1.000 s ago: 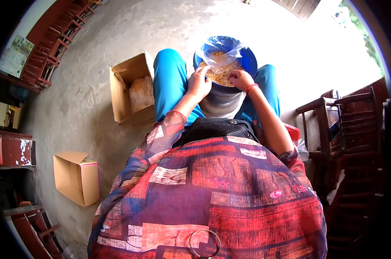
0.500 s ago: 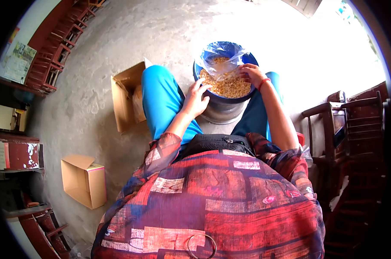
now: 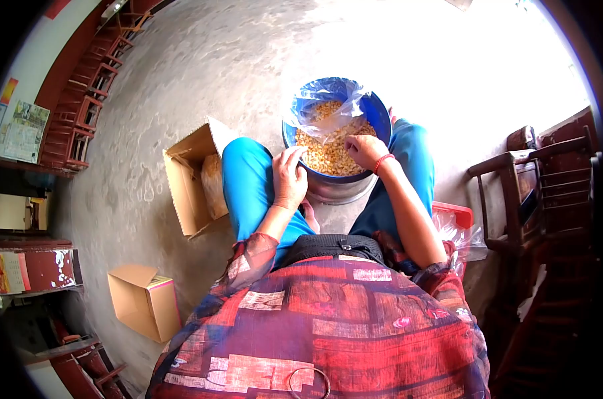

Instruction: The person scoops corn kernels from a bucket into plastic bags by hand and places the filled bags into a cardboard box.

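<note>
A round blue tub [image 3: 380,110] holds a bed of small yellow-brown pieces that look like corn kernels [image 3: 328,158]. Clear plastic film [image 3: 328,123] lies over the far part of them. My left hand [image 3: 289,178] is at the tub's near left rim, its fingers bent and held together; whatever they may hold is too small to make out. Over the kernels on the right is my right hand [image 3: 366,151], with a red bracelet at the wrist. Its fingers are curled together and point down, so their tips and anything in them are hidden.
Beneath the tub stands a round metal base [image 3: 338,191], between my knees. An open cardboard box [image 3: 185,196] with a wrapped bag is by my left leg; a smaller box [image 3: 145,306] lies nearer. A red container [image 3: 454,213] with plastic and wooden chairs [image 3: 514,193] stand right.
The view has shifted, so the tub appears lower. My left hand's fingers have drawn back from over the kernels to the rim. My right hand has left the plastic film and curled over the kernels.
</note>
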